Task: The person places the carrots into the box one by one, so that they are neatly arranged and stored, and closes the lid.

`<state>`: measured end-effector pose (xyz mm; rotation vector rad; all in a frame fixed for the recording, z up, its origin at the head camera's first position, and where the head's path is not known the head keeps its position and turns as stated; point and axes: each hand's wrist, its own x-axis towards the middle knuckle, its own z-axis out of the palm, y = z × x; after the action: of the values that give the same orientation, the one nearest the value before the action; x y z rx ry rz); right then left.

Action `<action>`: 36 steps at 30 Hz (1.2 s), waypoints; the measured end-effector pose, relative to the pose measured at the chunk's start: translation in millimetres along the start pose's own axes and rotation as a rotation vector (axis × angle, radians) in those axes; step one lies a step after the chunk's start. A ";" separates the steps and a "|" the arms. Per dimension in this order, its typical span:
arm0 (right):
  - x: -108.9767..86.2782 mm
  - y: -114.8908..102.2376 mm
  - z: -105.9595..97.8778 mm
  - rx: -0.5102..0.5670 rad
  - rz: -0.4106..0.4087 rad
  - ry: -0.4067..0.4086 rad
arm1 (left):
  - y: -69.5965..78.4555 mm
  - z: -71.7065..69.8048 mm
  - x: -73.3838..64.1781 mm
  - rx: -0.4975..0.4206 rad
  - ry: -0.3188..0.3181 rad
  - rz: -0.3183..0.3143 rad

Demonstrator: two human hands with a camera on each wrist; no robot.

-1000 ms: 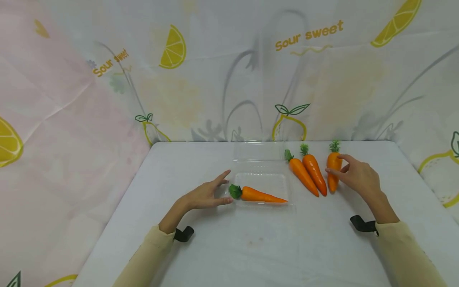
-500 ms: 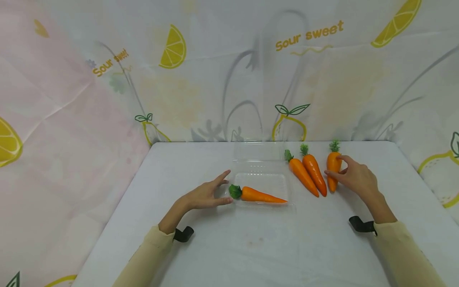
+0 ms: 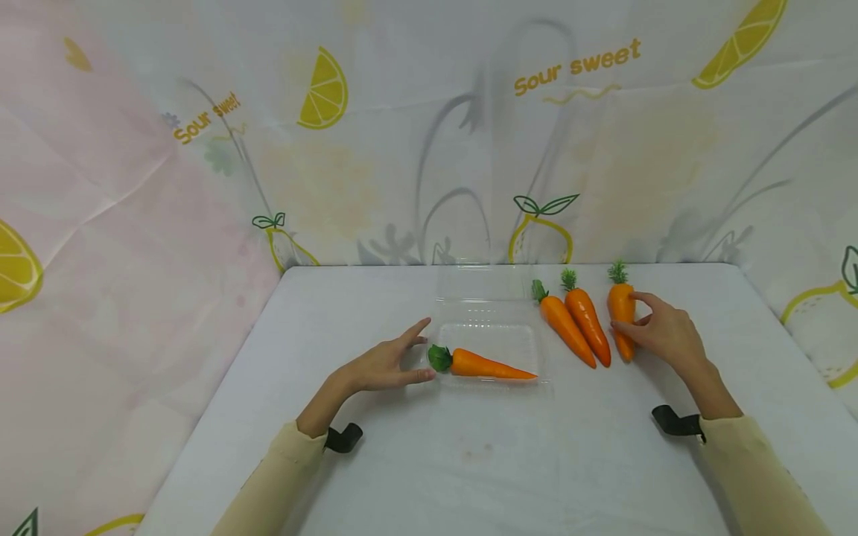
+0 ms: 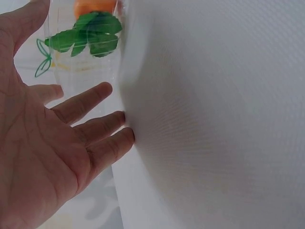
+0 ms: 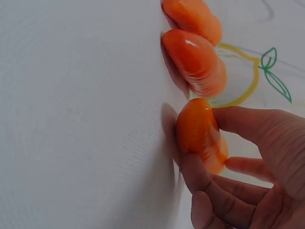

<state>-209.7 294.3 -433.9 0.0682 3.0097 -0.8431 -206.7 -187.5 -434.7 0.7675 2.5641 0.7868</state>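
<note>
My right hand (image 3: pixel 666 335) pinches an orange carrot (image 3: pixel 621 299) with a feathery green top, thumb on one side and fingertips on the other. In the right wrist view this carrot (image 5: pixel 193 126) is low over the white surface, its blunt tip toward the camera. A clear plastic clamshell box (image 3: pixel 496 335) lies with its lid (image 3: pixel 479 283) folded back. One carrot (image 3: pixel 485 364) with broad green leaves lies crosswise along its near side. Beside the box's left edge, my left hand (image 3: pixel 378 366) spreads its fingers, thumb close to the near left corner.
Between the box and my right hand, two more carrots lie side by side, a left one (image 3: pixel 565 327) and a right one (image 3: pixel 590 325). A white cloth covers the table (image 3: pixel 469 469). Behind its far edge hangs a lemon-print curtain (image 3: pixel 389 164).
The carrot in my right hand has turned slightly, its leafy top swinging left. The right hand has shifted a little left. My left hand, the box and the other carrots stay put.
</note>
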 end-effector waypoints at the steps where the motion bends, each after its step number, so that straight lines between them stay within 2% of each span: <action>1: -0.2 -0.3 -0.3 0.001 0.001 -0.002 | -0.1 0.0 0.0 0.001 0.001 0.001; 11: -5.9 -1.3 -3.3 0.011 -0.033 -0.008 | 0.2 -0.4 -0.1 0.002 -0.002 -0.003; 19: -10.4 -13.3 -9.2 0.035 -0.074 0.000 | -1.0 0.0 0.8 0.007 -0.005 0.000; 36: -17.6 -38.7 -13.4 0.110 -0.267 -0.018 | -1.4 -0.2 0.9 0.003 -0.010 -0.007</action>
<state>-193.9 267.6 -401.9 -0.3451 2.9948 -1.0216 -208.0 -188.1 -435.5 0.7608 2.5582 0.7751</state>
